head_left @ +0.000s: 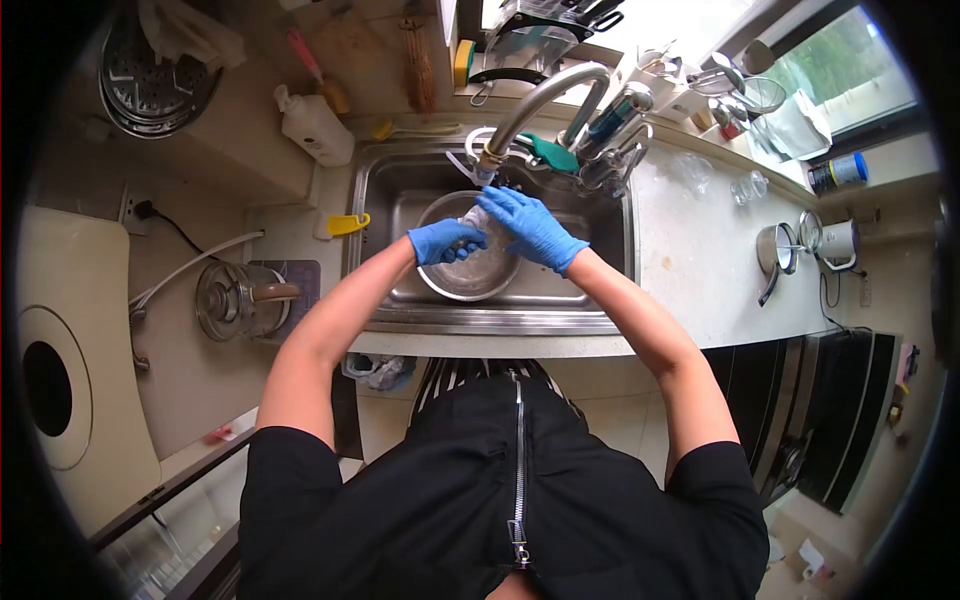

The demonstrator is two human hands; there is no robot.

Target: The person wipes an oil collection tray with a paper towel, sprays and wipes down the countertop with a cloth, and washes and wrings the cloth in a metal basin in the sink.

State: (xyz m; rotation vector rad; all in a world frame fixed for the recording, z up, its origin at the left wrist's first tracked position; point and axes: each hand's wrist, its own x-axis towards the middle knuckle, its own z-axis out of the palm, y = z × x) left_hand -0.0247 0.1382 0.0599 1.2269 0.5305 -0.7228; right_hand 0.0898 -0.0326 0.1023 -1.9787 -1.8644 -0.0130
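Both my hands wear blue gloves over a metal bowl in the steel sink. My left hand is closed around something I cannot make out; a small pale, shiny part shows between the two hands. My right hand has its fingers stretched out, close to the tap's outlet and beside that pale part. Above them curves the metal faucet, its mouth just over my right fingertips. The bowl's inside looks wet.
A white bottle and a yellow clip-like item are left of the sink. A green cloth-like item lies behind it. On the left is a glass pot; a small saucepan stands on the right counter.
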